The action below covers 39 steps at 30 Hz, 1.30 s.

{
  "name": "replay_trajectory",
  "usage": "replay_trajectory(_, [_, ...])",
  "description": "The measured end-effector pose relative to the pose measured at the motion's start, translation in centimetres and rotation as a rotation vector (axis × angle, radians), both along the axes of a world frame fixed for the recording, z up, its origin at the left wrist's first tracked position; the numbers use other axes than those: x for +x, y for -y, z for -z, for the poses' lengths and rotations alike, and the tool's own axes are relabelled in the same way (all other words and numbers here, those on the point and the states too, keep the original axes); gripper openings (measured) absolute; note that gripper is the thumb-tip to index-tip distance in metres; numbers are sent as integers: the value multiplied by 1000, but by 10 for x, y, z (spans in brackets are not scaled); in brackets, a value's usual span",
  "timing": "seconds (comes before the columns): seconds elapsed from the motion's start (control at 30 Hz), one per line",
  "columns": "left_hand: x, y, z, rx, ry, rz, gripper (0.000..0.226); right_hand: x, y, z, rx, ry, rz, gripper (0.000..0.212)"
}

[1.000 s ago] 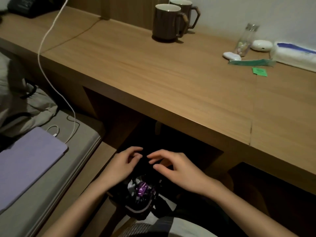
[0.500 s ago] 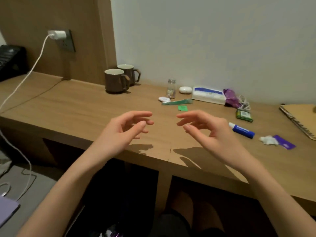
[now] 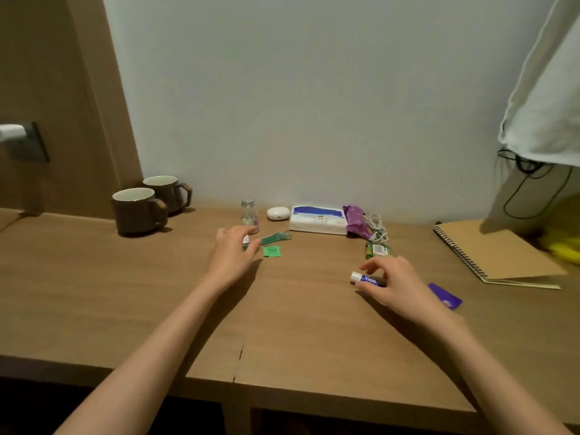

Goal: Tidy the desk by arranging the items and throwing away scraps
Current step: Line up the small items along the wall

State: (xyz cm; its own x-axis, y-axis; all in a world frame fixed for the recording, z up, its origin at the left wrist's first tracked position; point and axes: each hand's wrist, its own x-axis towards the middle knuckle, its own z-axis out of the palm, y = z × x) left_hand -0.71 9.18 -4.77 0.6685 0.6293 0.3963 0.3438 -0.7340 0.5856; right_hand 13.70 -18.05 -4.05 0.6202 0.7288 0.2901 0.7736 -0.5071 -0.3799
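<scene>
Both hands are out over the wooden desk (image 3: 125, 293) right now. The right hand (image 3: 395, 284) has its fingers curled around a small blue-and-white tube (image 3: 365, 279), pinching it right at the desk surface; whether it's lifted off the wood or not, I can't tell. The left hand (image 3: 233, 254) is at the near end of a long green wrapper strip (image 3: 270, 239) — fingers bent and touching it, but I can't say for sure if it's actually gripped or the hand is just resting on it.

Just beside that strip, on the near side, sits a little green square scrap (image 3: 271, 251), lying flat and untouched. Behind the left hand there's a small clear bottle (image 3: 250, 215) with colourful bits inside, upright, and next to it a white oval case (image 3: 278, 213).

Along the wall: a tissue pack (image 3: 317, 219) with a blue top, a purple packet (image 3: 356, 222) leaning against it, then a bundled white cable (image 3: 378, 230). A green pack with a white label (image 3: 378, 250) lies just beyond the right hand's fingertips.

Two brown mugs (image 3: 139, 208) stand together at the back left — handles pointing right. On the right side, a spiral notebook (image 3: 496, 252) with a kraft cover lies flat, and a purple card (image 3: 445, 296) sits near the right wrist.
</scene>
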Motion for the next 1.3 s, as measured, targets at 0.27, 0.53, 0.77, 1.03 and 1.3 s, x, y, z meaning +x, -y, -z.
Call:
replay_trajectory(0.27, [51,-12,17,157,-154,-23,32,17,-11,7,-26,3,-31,17])
replay_trajectory(0.53, [75,-20,10,206,-164,27,25,34,-35,1,101,25,-85,19])
replay_trajectory(0.77, [125,7,-3,228,-127,198,23,48,-31,2,334,-14,57,20])
replay_trajectory(1.03, [165,23,15,224,-119,250,21,53,-29,2,399,-16,80,22])
replay_trajectory(1.3, [175,29,17,232,-14,189,20,57,-30,5,406,-43,107,24])
